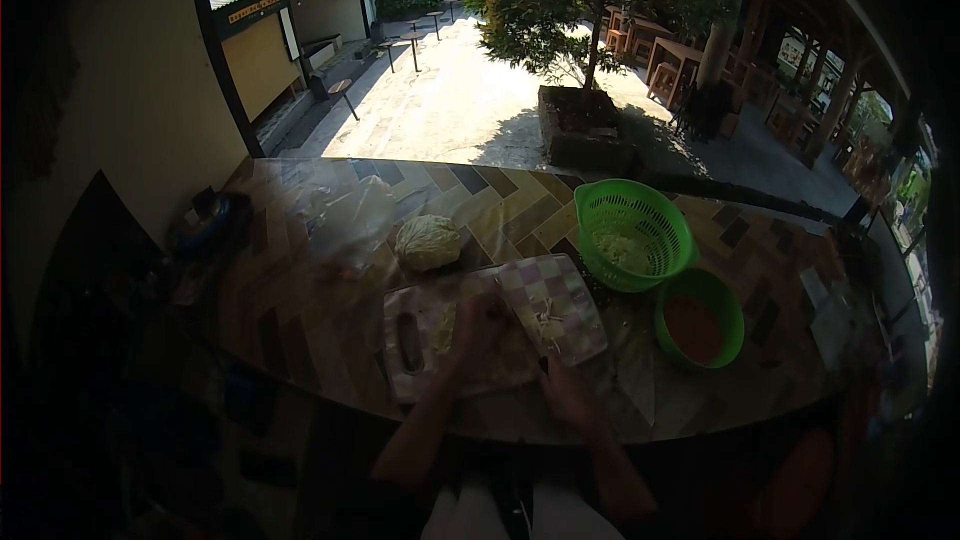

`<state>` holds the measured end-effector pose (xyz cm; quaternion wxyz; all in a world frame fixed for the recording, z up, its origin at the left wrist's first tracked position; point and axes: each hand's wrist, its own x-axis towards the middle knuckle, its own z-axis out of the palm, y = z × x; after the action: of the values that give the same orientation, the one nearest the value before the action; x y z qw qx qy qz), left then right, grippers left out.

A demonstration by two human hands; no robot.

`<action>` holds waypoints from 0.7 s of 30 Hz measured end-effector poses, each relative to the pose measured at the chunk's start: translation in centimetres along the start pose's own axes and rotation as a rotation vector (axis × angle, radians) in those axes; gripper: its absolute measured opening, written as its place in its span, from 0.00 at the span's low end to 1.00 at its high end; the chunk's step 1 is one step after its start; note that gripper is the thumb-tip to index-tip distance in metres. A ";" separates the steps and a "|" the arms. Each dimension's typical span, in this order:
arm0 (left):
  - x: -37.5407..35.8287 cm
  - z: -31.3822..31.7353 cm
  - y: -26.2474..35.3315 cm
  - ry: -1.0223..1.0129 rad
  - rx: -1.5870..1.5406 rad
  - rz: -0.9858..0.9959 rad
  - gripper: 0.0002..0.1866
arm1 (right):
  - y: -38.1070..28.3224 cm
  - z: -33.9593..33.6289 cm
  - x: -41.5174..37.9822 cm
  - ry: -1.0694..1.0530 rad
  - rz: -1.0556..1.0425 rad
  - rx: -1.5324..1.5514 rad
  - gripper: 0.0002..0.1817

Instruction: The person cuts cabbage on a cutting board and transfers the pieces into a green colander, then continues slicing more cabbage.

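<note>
A checkered cutting board [590, 325] with a handle slot lies on the patterned table [300, 340]. My left hand [480, 325] rests over the middle of the board, its fingers dark and hard to make out. At the board's front edge my right hand [567, 390] is closed around the dark handle of a knife [528, 337], whose blade points up and left toward my left hand. Pale shreds [546, 314] lie on the board right of the knife. Behind the board sits a pale cabbage [428, 243].
A green colander [590, 225] holding pale shreds stands at the back right, beside a green bowl [735, 320] with orange-red contents. Clear plastic [360, 215] lies at the back left. Beyond the table are a tree [560, 0] and a paved yard [430, 105].
</note>
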<state>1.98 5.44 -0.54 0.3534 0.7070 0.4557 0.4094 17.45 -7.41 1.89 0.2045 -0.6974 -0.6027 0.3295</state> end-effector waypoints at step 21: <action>0.1 0.0 -0.1 0.012 -0.055 -0.018 0.07 | -1.3 0.2 -0.3 0.036 0.001 -0.029 0.19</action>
<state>1.91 5.55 -0.64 0.3734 0.6904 0.4529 0.4229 16.36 -7.44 2.69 0.2049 -0.7064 -0.6034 0.3081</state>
